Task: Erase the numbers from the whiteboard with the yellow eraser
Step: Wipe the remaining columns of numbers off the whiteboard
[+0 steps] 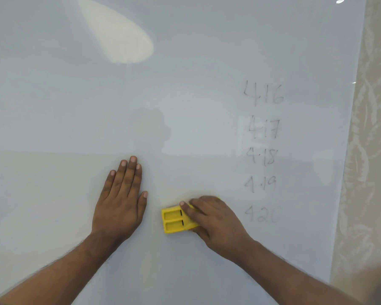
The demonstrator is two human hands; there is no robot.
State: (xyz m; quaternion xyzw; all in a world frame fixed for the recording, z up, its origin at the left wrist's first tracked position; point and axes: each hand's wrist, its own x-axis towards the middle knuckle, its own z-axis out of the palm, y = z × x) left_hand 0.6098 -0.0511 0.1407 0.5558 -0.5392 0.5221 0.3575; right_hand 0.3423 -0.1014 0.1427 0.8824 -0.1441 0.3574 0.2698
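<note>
The board (185,84) fills nearly the whole view; a patterned wall (370,150) is seen past its right edge. The left hand (119,201) is laid flat on the board, palm down, its fingers (128,172) stretched straight and held close together, the thumb set slightly apart; nothing is held in it. The eraser (174,220) is pressed against the board just right of the left hand, apart from it; its yellow back with two recessed panels is shown at the left end, while the right end is covered by the right hand (213,221). The right fingers (189,209) are clamped on the eraser, the thumb at its lower edge. A column of numbers (262,150) is written to the right of the eraser, well apart from it: 4.16 at the top, then 4.17, 4.18, 4.19 and 4.20; the strokes are faint and partly smeared, the lowest being the palest. A bright oval glare (119,38) is reflected at the upper left.
</note>
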